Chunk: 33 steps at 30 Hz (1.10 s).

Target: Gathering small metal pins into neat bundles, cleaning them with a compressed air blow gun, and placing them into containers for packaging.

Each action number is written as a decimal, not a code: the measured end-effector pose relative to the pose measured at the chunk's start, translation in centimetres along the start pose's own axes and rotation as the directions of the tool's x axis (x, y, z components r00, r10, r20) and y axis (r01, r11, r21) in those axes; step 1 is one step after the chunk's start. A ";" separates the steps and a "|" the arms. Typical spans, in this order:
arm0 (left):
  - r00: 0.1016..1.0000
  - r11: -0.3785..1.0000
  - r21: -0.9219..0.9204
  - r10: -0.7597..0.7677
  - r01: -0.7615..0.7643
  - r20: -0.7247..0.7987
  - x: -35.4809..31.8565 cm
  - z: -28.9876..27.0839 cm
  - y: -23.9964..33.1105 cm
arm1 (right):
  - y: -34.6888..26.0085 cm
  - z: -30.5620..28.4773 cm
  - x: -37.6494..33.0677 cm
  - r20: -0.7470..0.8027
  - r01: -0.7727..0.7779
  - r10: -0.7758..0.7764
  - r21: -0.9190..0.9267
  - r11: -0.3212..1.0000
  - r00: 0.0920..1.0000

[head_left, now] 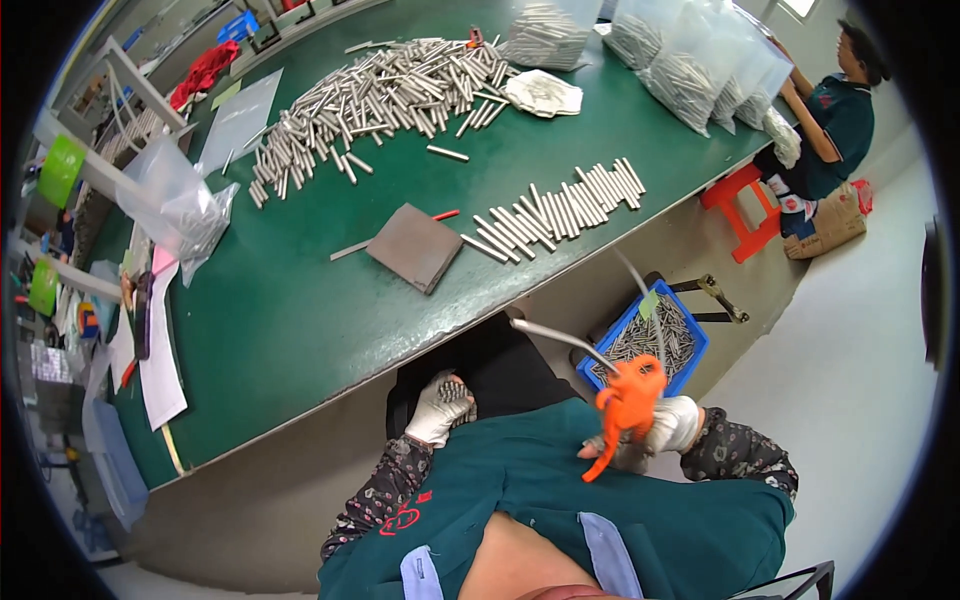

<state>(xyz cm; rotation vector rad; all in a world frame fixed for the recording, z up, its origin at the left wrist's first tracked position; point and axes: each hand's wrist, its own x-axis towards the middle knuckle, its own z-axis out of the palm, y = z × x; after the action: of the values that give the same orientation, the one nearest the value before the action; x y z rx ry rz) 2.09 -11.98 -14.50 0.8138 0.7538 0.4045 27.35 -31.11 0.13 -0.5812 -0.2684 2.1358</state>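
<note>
Rods bunched in my left hand, orange blow gun in my right hand.

My left hand is closed around its bunch at my lap; my right grips the gun, whose bent metal nozzle reaches toward the green table. Near that hand, below table height, sits a blue crate of small metal pieces. Ahead of both hands, on the tabletop, a row of rods lies just beside a brown block, with a large heap farther back and clear bags to its right.
</note>
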 end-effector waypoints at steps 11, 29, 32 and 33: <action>0.993 0.923 0.384 -0.046 -0.001 0.113 0.3 1.3 1.4 | -8.3 2.4 3.6 -0.576 -0.590 -0.178 -0.807 -0.033 0.798; 0.977 0.858 0.508 -0.165 0.073 0.138 0.1 0.9 0.9 | -9.1 0.7 7.0 -0.671 -0.677 -0.162 -0.646 -0.351 0.724; 0.968 0.852 0.517 -0.189 0.079 0.162 0.5 0.4 0.4 | -9.5 0.5 7.4 -0.683 -0.699 -0.202 -0.606 -0.378 0.702; 0.975 0.869 0.489 -0.167 0.077 0.145 0.4 0.5 0.3 | -9.5 0.3 7.6 -0.681 -0.697 -0.202 -0.608 -0.380 0.704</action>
<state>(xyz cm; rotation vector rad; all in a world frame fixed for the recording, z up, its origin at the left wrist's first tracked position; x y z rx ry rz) 2.70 -11.78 -14.22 1.2465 0.7380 0.0165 30.12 -19.37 1.78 -2.5814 -1.9186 1.3154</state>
